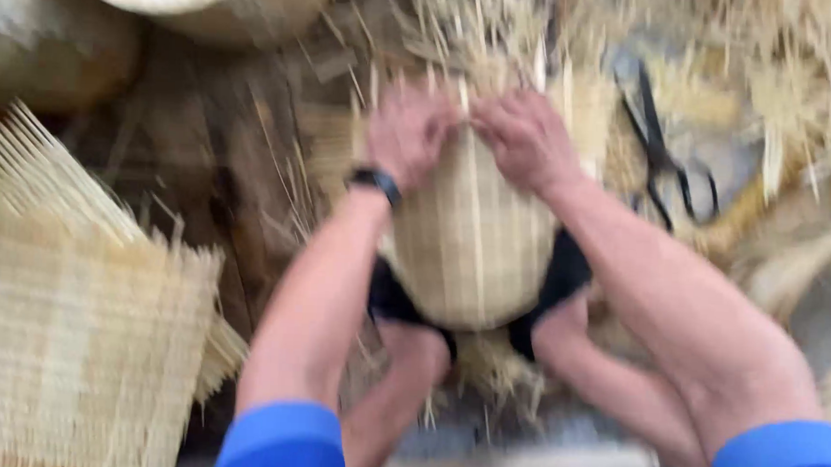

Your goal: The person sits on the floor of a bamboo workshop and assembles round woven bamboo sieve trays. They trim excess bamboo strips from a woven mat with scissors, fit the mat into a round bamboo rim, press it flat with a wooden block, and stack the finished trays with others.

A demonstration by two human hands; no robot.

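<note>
Half-woven bamboo basket point(465, 254), rounded body, sits centre frame between the person's knees, open unfinished rim pointing far, loose strip ends sticking up past it. Looks light and springy: thin flat splints, body stiff enough to keep shape, rim ends flexible and likely splintery, would snap if bent hard. Best held at the woven body or clamped by the knees as it is now; free strips taken near the weave, not at the tips.

Left hand point(408, 132) on the far left rim, fingers curled narrow on the strips, dark watch at the wrist. Right hand point(525, 136) just beside it on the far right rim, also closed down on strips. Frame is motion-blurred, so exactly which strip each pinches I cannot tell.

Outward: black scissors point(662, 150) lying right of the basket on a litter of bamboo shavings point(789, 81). Flat woven mat point(72, 323) with fringed ends at near left. Another pale basket point(212, 1) at far left.
</note>
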